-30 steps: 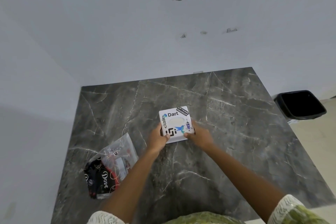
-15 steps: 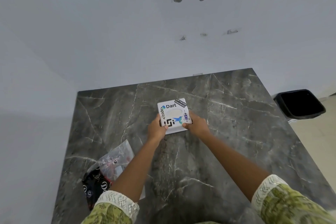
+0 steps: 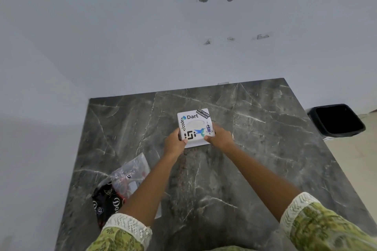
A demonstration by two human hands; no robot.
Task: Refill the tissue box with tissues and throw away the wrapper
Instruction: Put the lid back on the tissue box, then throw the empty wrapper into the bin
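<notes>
Single head-worn wide-angle view, looked steeply down and forward from above; marble table (image 3: 255, 169) filled lower frame, wall (image 3: 122, 26) the upper half, near arm's reach.

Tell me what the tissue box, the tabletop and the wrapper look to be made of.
Tissue box: likely smooth white plastic, matte, stickers on top. Tabletop: dark grey marble or marble-look slab, white veins, slight sheen. Wrapper: thin crinkled plastic film, partly clear, glossy.
</notes>
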